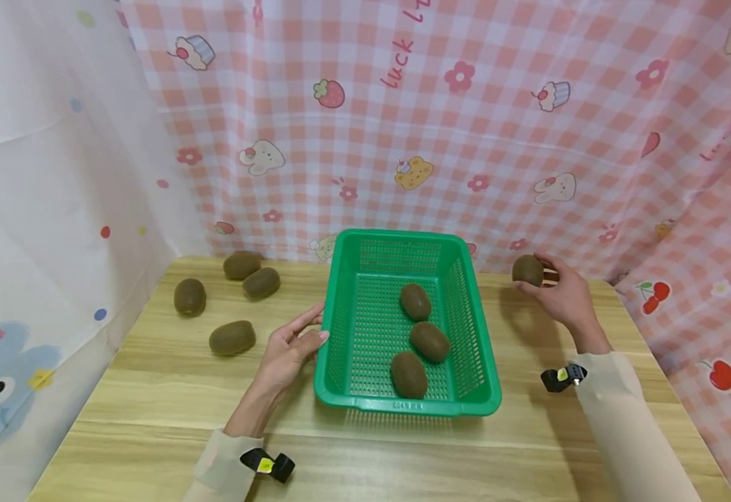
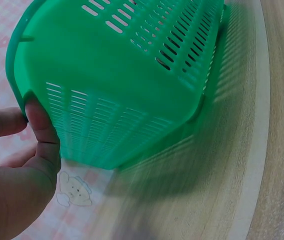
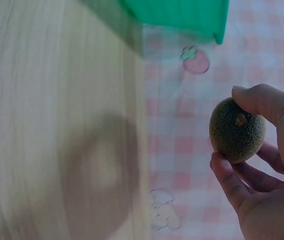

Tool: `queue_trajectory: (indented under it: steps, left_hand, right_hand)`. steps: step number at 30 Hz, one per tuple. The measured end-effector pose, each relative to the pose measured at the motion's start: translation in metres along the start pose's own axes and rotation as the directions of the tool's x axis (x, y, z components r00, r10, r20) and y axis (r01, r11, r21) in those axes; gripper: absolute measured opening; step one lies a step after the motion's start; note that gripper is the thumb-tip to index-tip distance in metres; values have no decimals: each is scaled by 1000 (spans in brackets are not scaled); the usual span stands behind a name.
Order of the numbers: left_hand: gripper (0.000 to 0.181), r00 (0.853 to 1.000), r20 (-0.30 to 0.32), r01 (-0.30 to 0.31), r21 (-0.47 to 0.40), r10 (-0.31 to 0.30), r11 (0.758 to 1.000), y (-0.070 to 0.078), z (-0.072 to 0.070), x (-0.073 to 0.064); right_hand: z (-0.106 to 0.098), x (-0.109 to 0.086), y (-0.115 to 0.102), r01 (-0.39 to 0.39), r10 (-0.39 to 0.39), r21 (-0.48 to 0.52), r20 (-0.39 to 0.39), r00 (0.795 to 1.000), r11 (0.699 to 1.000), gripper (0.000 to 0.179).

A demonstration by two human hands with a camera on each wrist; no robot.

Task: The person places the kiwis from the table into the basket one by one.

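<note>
A green plastic basket (image 1: 408,408) stands in the middle of the table with three brown kiwis inside, one of them a kiwi (image 1: 409,374) near its front wall. My left hand (image 1: 288,352) pinches the basket's left rim between thumb and fingers, as the left wrist view also shows at the rim (image 2: 13,75). Off to the right, my right hand (image 1: 563,293) holds another kiwi (image 1: 528,270) between thumb and fingertips. In the right wrist view this kiwi (image 3: 237,130) hangs in the air, its stem end showing, apart from the basket.
Several loose kiwis lie on the wooden table (image 1: 152,418) left of the basket, among them a kiwi (image 1: 232,338) closest to my left hand. A pink checked cloth (image 1: 372,139) hangs along the table's back edge, and a white cloth (image 1: 58,174) hangs on the left.
</note>
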State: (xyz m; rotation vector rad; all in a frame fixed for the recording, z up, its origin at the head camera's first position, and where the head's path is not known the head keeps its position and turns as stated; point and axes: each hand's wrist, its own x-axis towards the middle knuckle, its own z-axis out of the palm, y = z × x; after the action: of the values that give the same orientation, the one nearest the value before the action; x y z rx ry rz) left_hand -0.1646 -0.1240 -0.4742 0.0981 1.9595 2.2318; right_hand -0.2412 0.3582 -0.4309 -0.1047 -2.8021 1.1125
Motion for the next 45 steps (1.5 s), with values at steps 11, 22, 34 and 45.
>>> queue_trajectory:
  steps: [11, 22, 34, 45]
  left_hand:
    - [58, 1000, -8, -3, -13, 3, 1000, -1, 1, 0]
    - [58, 1000, -4, -2, -17, 2, 1000, -1, 1, 0]
    - [58, 1000, -7, 3, -5, -3, 1000, -1, 0, 0]
    - [58, 1000, -6, 2, -21, -2, 1000, -2, 0, 1]
  right_hand:
    - [-1, -9, -35, 104, -103, 45, -11, 995, 994, 79]
    - [-2, -17, -68, 167, -167, 57, 3, 986, 984, 79]
    - [6, -23, -109, 312, -316, 94, 20, 949, 945, 73]
    - [24, -22, -134, 383, -391, 99, 74, 918, 918, 70]
